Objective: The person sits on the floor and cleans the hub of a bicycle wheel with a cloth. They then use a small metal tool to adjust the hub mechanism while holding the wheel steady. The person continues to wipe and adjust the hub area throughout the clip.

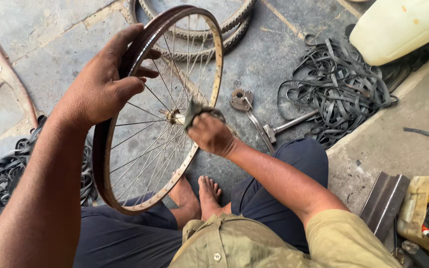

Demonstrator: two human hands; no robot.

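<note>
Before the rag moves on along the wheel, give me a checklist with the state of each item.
1. Left hand grips the wheel rim: ok.
2. Right hand holds the rag near the hub: ok.
3. Wheel upright, off the floor: ok.
4. Bare feet clear of the rim's lower edge: cannot tell.
5. Wrench on the floor, clear of the wheel: ok.
6. Spokes undamaged: cannot tell.

place: bike repair shop, floor-level, I'm sitting on the ground
floor: rough concrete slabs (274, 54), stained
stock: heap of black rubber strips (338, 84), tyres (234, 25) lying flat
tools: wrench (247, 106) and hammer (289, 126) loose on floor, tool bag (423, 213) beside me
work: bare spoked rim (155, 109)
other: cream jerrycan (398, 27)
</note>
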